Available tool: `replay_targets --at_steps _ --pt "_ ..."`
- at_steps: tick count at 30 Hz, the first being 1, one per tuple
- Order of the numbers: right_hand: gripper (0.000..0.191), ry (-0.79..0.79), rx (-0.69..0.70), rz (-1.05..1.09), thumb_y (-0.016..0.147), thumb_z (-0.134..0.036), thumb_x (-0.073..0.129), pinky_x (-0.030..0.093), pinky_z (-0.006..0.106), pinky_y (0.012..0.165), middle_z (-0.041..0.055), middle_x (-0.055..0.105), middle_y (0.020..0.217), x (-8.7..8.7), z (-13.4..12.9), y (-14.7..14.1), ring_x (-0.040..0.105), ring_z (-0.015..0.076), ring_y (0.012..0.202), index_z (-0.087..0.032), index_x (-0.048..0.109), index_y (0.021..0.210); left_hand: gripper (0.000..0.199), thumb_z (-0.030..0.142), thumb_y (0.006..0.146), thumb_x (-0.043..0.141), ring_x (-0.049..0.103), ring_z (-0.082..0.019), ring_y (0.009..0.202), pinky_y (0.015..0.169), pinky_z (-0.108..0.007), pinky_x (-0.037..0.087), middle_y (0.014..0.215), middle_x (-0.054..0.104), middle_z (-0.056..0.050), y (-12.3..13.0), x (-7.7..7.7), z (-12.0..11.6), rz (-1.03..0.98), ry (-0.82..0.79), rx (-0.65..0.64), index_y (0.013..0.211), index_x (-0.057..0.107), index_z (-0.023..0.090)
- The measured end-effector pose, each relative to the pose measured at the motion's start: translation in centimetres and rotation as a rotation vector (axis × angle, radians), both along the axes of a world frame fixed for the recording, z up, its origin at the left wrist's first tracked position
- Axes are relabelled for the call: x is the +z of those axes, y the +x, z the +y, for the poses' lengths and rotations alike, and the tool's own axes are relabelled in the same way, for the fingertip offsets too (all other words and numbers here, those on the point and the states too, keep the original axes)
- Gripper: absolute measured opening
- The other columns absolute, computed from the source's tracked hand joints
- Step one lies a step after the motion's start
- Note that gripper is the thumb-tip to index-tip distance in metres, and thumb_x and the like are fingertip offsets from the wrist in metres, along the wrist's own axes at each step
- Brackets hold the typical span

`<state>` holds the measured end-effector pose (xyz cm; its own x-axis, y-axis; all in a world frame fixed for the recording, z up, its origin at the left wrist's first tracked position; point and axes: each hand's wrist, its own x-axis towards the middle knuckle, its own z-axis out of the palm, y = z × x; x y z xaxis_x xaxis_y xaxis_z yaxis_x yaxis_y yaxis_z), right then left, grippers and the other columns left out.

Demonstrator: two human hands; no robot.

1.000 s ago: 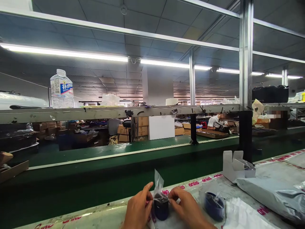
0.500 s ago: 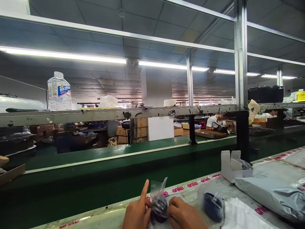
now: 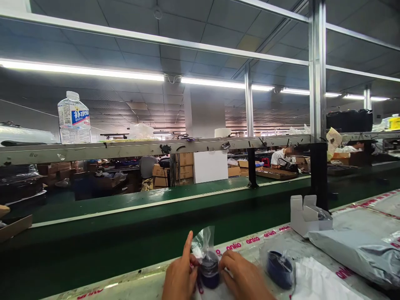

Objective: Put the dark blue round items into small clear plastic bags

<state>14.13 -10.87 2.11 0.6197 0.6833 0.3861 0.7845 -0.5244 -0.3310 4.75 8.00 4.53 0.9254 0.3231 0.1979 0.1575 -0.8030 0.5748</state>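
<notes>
A dark round item [image 3: 210,273] in a clear plastic bag [image 3: 204,243] stands at the front of the table, between my two hands. My left hand [image 3: 181,273] is at its left side, index finger pointing up and the other fingers curled against the bag. On the right side, my right hand [image 3: 242,273] has its bent fingers at the item's edge, thumb partly hidden. Another dark blue round item [image 3: 279,268] in clear plastic lies right of my right hand, beside white sheets [image 3: 321,279].
An open white box [image 3: 308,218] and a grey plastic package [image 3: 356,250] are at the right. Beyond the table edge runs a green conveyor [image 3: 150,241], under a metal shelf [image 3: 137,151] holding a bottle [image 3: 74,118]. A person [image 3: 281,157] sits far behind.
The bag's top has spread and leans differently, and the dark item shows more upright between my hands. My hands have stayed nearly in place. The view has shifted slightly.
</notes>
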Motion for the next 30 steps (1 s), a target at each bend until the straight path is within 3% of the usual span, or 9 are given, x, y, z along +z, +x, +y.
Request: replay_targets --at_steps 3,11,22,26,30 --pt "0.023 0.04 -0.067 0.04 0.091 -0.006 0.055 0.049 0.025 0.075 0.001 0.071 0.097 0.4 0.2 0.0 0.07 0.0186 0.087 -0.024 0.068 0.096 0.091 0.0 0.087 0.052 0.069 -0.014 0.083 0.076 -0.019 0.043 0.1 0.075 0.002 0.0 0.4 -0.1 -0.025 -0.088 0.006 0.162 0.005 0.023" --pt "0.023 0.014 -0.142 0.046 0.094 -0.008 0.054 0.05 0.027 0.077 0.0013 0.075 0.097 -0.3 0.8 0.6 0.072 0.0205 0.09 -0.024 0.071 0.094 0.085 0.002 0.089 0.052 0.071 -0.016 0.087 0.079 -0.021 0.043 0.101 0.076 0.002 -0.1 -0.2 -0.4 0.018 0.094 -0.074 0.161 0.014 0.026" --pt "0.034 -0.218 -0.077 -0.204 0.084 0.005 0.053 0.056 0.033 0.075 0.0074 0.074 0.102 -3.3 0.6 1.1 0.071 0.0298 0.097 -0.021 0.072 0.097 0.089 0.004 0.085 0.046 0.074 -0.027 0.094 0.081 -0.031 0.045 0.11 0.077 -0.009 0.4 -1.6 -0.4 0.169 0.234 -0.054 0.16 0.003 0.024" --pt "0.038 -0.252 -0.074 -0.241 0.082 0.007 0.051 0.057 0.036 0.071 0.0105 0.073 0.103 -3.5 0.9 1.3 0.071 0.0331 0.097 -0.019 0.073 0.1 0.091 0.002 0.084 0.044 0.074 -0.028 0.091 0.076 -0.031 0.044 0.1 0.079 -0.01 1.0 -1.5 -0.8 0.148 0.194 -0.004 0.16 -0.002 0.02" --pt "0.032 -0.284 -0.026 -0.206 0.082 0.003 0.056 0.056 0.037 0.072 0.0143 0.074 0.105 -2.9 1.3 1.1 0.071 0.0363 0.099 -0.017 0.075 0.099 0.096 0.001 0.081 0.047 0.074 -0.026 0.09 0.076 -0.029 0.043 0.101 0.078 -0.007 1.1 -1.8 -0.7 0.141 0.149 -0.004 0.161 -0.001 0.022"
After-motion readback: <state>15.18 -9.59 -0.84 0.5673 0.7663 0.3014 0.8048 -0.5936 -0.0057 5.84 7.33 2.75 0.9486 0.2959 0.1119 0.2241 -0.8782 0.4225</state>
